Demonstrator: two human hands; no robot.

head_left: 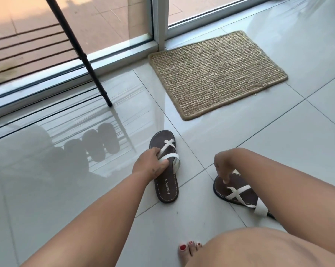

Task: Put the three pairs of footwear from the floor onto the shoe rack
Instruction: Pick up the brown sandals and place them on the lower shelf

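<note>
The fingers of the left hand are curled around the white straps of a brown sandal, thumb tucked under the wider strap and the other fingers hooked over the crossed ones. This sandal lies flat on the glossy white tile floor, toe pointing away from the person. Its dark brown insole has pale stitching around the edge and the word "Fashion" printed in white near the heel.

The right hand hangs over the toe end of the matching second sandal, its fingers bunched together and pointing down, one fingertip touching or almost touching the insole; it grips nothing. This sandal lies to the right of the first, angled, with its heel hidden beneath the right forearm. Thin white straps cross over its brown footbed.

Beyond the sandals lies a rectangular woven doormat of coarse tan fibre, set against a glass sliding door with a pale metal frame. A black metal leg of the shoe rack slants down to the floor at the left. A bare foot with red-painted toenails shows at the bottom edge.
</note>
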